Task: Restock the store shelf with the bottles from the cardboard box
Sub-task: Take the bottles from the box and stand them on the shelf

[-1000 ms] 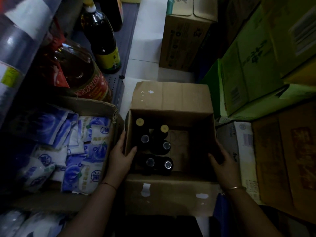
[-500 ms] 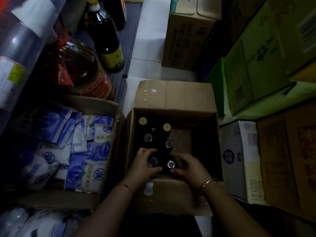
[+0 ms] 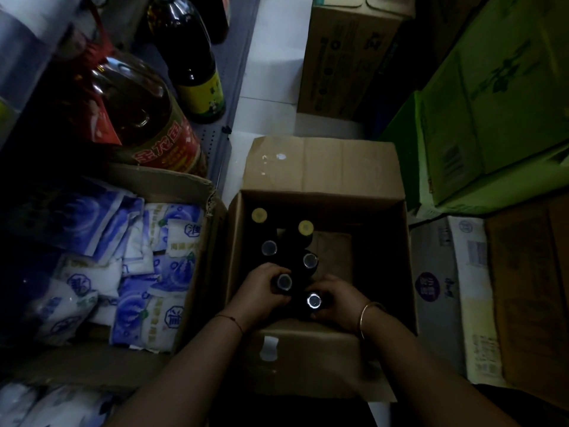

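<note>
Reaching down into the open cardboard box at the centre of the frame, both hands are wrapped around dark bottles standing inside it. Six bottles show in the box, counted by their caps: two with yellow caps at the far end, and four with dark, shiny-rimmed caps nearer the person. They stand in two rows along the left half of the box, and the right half shows bare cardboard floor. The left hand is curled around the neck of one dark-capped bottle, fingers closed on it. The right hand is closed around the nearest bottle, whose cap rim catches the light. Each wrist carries one bracelet, a thin cord on the left and a metal bangle on the right. At the left of the frame, another open carton holds many blue and white packets. Above it, on the grey shelf in the upper left, stand one large oil jug and one tall dark bottle with a yellow label. Closed cartons, green and brown, are stacked along the right side.
</note>
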{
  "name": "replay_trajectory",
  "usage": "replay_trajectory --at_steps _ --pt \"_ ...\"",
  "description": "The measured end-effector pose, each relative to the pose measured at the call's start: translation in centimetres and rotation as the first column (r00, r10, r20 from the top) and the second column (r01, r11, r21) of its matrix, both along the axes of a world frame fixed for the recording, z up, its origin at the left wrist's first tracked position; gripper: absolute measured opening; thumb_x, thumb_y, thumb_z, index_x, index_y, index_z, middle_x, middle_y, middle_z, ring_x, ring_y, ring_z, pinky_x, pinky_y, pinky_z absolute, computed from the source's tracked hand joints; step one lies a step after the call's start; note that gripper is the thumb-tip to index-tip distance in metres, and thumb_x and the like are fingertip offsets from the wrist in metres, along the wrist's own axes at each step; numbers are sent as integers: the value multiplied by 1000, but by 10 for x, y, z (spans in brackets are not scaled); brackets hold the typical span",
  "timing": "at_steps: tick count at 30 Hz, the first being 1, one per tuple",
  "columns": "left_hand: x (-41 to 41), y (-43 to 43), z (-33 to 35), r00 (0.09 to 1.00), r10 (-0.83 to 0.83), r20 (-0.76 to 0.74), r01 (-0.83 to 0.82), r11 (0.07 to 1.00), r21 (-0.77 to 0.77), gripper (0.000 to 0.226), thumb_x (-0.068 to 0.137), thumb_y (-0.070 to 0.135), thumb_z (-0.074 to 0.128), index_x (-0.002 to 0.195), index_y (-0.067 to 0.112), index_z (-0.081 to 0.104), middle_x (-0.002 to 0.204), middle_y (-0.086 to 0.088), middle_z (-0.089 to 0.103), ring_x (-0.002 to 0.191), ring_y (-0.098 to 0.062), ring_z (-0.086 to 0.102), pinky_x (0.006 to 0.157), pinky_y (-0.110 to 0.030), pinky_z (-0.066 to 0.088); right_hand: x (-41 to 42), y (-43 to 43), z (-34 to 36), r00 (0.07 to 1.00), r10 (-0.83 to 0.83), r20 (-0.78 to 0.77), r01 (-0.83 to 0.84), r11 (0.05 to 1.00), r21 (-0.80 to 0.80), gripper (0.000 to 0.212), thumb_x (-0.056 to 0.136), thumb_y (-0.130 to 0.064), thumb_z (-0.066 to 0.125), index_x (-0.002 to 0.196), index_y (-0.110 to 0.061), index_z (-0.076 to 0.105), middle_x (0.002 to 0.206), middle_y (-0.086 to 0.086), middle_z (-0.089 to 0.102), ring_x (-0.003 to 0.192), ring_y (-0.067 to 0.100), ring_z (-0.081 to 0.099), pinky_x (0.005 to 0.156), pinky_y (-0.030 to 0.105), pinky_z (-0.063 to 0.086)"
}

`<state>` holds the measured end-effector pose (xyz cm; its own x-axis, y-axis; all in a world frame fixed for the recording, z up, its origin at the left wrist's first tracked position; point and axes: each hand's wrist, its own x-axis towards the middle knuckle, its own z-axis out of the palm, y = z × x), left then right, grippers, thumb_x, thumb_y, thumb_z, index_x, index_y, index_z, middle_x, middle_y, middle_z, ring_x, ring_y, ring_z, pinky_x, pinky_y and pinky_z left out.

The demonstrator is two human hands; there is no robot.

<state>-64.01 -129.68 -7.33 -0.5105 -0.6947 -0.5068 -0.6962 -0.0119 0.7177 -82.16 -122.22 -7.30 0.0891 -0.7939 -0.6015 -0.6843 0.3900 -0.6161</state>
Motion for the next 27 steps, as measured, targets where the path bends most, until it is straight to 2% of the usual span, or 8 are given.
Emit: replay_trajectory --at_steps 3,8,10,16,20,22,25,27 --pt "-3 -1 -3 998 59 1 -59 998 -16 50 72 9 78 119 11 62 122 -5 58 114 -16 55 92 -18 39 0 -1 -2 999 -28 35 29 999 -27 45 71 -7 77 114 -9 65 121 5 50 113 15 52 89 8 33" --pt "-5 -1 0 998 53 -18 -53 999 -13 38 74 8 77 111 9 66 110 -2 62 99 -7 55 85 -11 44 -2 1 -1 998 -38 51 42 995 -86 41 72 -7 76 112 -5 66 110 1 49 104 10 49 79 -8 25" --pt "-5 2 3 999 25 -23 -26 999 -36 36 76 8 74 111 10 65 110 0 60 100 -6 55 79 -1 39 -4 4 4 998 -39 43 43 994 -101 41 72 -8 76 112 -6 65 113 6 58 105 13 54 80 -7 26" --pt "-4 2 38 998 37 -51 -42 993 -109 37 76 13 75 112 12 64 113 -3 62 105 -11 57 80 -1 36 -11 12 48 985 -142 96 155 976 -152 42 71 -7 78 111 -7 66 119 4 63 111 9 55 93 1 33" --pt "-1 0 95 995 55 -88 -69 985 -160 35 78 16 74 112 15 64 111 4 59 104 -7 55 79 -3 36 -20 18 109 955 -249 160 271 953 -136 36 75 -7 74 109 -15 66 101 -13 65 93 -14 58 83 3 40" --pt "0 -1 134 992 48 -117 -70 980 -184 33 78 18 74 110 16 64 108 5 60 100 -5 55 78 -4 38 -24 20 147 945 -284 163 309 938 -156 34 75 -5 74 107 -13 67 99 -10 67 90 -20 56 81 3 43" --pt "2 -4 202 984 44 -174 -82 972 -219 30 77 18 75 105 16 66 104 5 63 95 -1 56 79 -5 41 -29 18 210 920 -346 184 377 909 -175 33 74 -10 76 105 -14 69 102 -5 71 94 -7 62 87 20 50" --pt "3 -7 250 978 44 -203 -95 964 -250 28 76 19 76 102 16 67 101 6 64 94 0 57 78 -7 42 -31 14 259 911 -357 207 395 900 -185 31 74 -15 77 103 -20 69 101 -10 71 95 -3 63 86 21 51"
